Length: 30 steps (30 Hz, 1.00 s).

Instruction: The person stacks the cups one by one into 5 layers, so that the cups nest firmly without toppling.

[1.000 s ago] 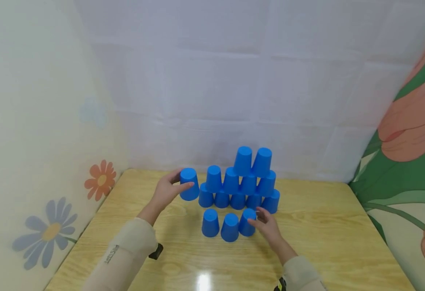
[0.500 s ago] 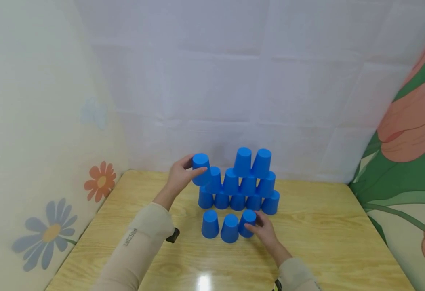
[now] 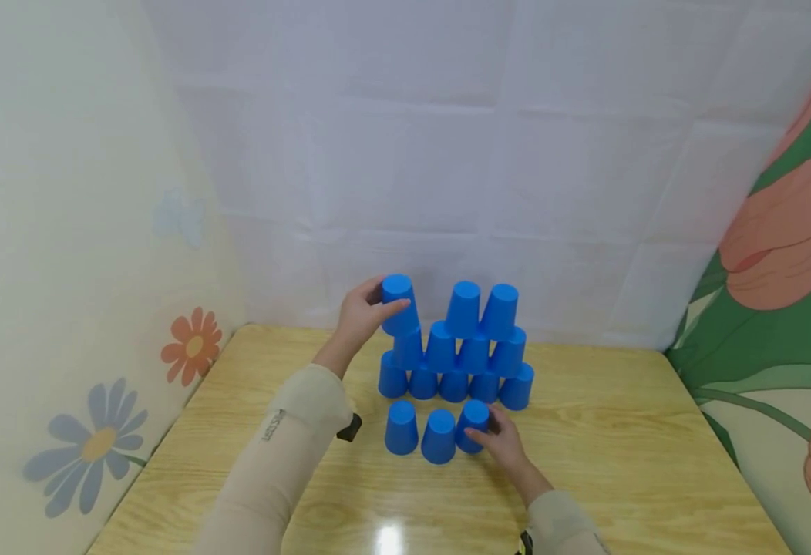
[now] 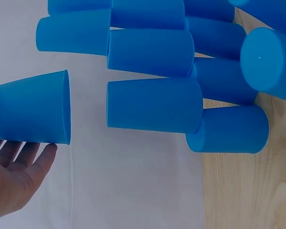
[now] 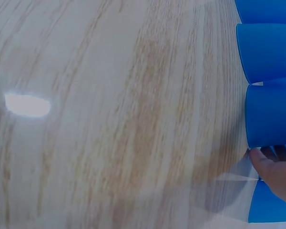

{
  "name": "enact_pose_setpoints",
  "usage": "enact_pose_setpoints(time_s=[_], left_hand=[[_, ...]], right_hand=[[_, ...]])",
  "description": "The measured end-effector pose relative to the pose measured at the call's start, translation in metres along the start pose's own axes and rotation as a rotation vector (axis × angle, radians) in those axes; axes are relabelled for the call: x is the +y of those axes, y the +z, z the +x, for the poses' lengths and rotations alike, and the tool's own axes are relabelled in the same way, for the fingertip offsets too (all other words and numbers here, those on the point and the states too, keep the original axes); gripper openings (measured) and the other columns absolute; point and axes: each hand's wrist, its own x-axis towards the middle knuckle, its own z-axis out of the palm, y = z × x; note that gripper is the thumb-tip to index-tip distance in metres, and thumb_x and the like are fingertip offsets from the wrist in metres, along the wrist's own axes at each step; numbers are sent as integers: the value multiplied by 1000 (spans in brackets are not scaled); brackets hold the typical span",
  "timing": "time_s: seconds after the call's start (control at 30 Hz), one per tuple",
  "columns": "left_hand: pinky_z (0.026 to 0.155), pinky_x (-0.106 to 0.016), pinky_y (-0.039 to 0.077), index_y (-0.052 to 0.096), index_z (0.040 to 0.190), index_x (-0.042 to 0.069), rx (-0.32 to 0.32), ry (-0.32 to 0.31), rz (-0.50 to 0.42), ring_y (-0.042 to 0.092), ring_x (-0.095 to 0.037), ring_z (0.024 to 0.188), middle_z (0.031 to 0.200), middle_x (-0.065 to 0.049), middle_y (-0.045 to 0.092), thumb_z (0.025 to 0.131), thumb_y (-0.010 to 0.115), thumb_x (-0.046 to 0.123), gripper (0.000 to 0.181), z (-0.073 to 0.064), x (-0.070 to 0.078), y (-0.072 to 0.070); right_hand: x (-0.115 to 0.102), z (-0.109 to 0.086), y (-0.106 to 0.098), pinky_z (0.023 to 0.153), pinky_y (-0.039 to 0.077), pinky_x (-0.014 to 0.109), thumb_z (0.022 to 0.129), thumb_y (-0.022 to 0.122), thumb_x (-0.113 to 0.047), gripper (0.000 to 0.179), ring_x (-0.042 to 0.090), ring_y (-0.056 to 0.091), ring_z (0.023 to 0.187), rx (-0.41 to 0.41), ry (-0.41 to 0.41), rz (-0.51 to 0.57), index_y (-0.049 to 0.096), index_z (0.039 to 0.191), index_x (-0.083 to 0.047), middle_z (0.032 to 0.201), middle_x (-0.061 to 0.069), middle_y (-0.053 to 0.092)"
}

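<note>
My left hand (image 3: 358, 317) grips an upside-down blue plastic cup (image 3: 406, 321), thumb in front and fingers behind. It is over the left end of a stacked cup wall (image 3: 441, 347). In the left wrist view a gap shows between the held cup (image 4: 33, 107) and the second-row end cup (image 4: 152, 105). My right hand (image 3: 509, 449) holds the rightmost cup (image 3: 473, 415) of a front group of 3, which stands on the table. The right wrist view shows the thumb at that cup's (image 5: 274, 114) lower edge; the other fingers are partly hidden behind it.
The wall has a bottom row, a second row and 2 cups on top at the right (image 3: 482, 308). The other front cups (image 3: 402, 428) stand left of my right hand. A white cloth (image 3: 447, 154) hangs behind the wood-grain table (image 3: 620, 462).
My left hand has lifted its cup up and to the right, from beside the wall to above its left end. The right hand has settled slightly on the front cup, which stays in place.
</note>
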Motion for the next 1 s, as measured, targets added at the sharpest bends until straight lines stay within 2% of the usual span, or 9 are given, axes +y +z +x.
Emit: enact_pose_setpoints(time_s=[0.13, 0.17, 0.23, 0.3, 0.4, 0.47, 0.6, 0.73, 1.0], left_hand=[[87, -40, 39, 48, 123, 15, 5, -5, 0, 45, -22, 109, 118, -4, 51, 72, 65, 42, 60, 6, 5, 8], [88, -42, 37, 47, 123, 12, 8, -32, 29, 43, -25, 110, 120, -7, 49, 74, 65, 37, 58, -4, 26, 10], [89, -43, 36, 44, 125, 6, 2, -26, 20, 42, -28, 111, 122, -12, 47, 78, 64, 29, 56, -12, 42, 12], [90, -42, 36, 44, 125, 4, -13, -13, 8, 42, -29, 112, 122, -14, 46, 79, 63, 26, 55, -13, 47, 14], [89, -43, 36, 42, 126, 4, -23, -6, 17, 41, -30, 113, 123, -15, 45, 78, 63, 28, 58, -10, 45, 17], [88, -43, 37, 43, 126, 6, -24, -6, 31, 42, -29, 112, 123, -13, 46, 77, 65, 32, 60, -2, 34, 20], [89, -40, 37, 44, 125, 9, -16, -36, 69, 43, -26, 111, 122, -10, 47, 76, 64, 35, 59, 3, 33, 28], [89, -38, 38, 45, 125, 10, -24, -46, 85, 43, -24, 111, 122, -8, 47, 77, 64, 34, 58, 3, 32, 35], [91, -39, 35, 42, 127, 8, -28, -56, 53, 40, -25, 114, 125, -10, 45, 79, 62, 28, 55, 0, 30, 44]], right_hand=[[-1, -1, 0, 92, 31, 46, 77, 66, -19, 53, 34, 38, 113, 8, 16, -3, 43, 123, -3, 120, 17, 45], [-1, -1, 0, 92, 32, 46, 77, 66, -19, 54, 35, 38, 112, 8, 18, -4, 43, 123, -2, 120, 17, 45], [-1, -1, -1, 91, 33, 46, 77, 65, -19, 54, 35, 39, 112, 3, 19, -7, 43, 123, -2, 120, 18, 45], [0, -2, -2, 91, 33, 46, 78, 65, -21, 55, 35, 39, 111, -4, 19, -15, 42, 123, -1, 120, 18, 45], [1, -2, -4, 90, 34, 46, 78, 65, -24, 56, 35, 39, 112, -14, 17, -23, 41, 124, -2, 120, 18, 45], [1, -2, -5, 90, 33, 46, 78, 65, -26, 57, 35, 38, 112, -13, 23, -32, 41, 125, -3, 121, 18, 45], [1, -1, -5, 91, 33, 45, 77, 65, -28, 58, 34, 38, 113, 1, 28, -46, 42, 125, -5, 122, 16, 45], [2, -2, -5, 90, 34, 45, 77, 64, -29, 57, 33, 39, 112, 6, 14, -45, 43, 124, -6, 121, 15, 45], [5, -1, -3, 89, 35, 46, 79, 63, -29, 55, 33, 41, 110, -8, 0, -53, 42, 124, -5, 120, 15, 46]])
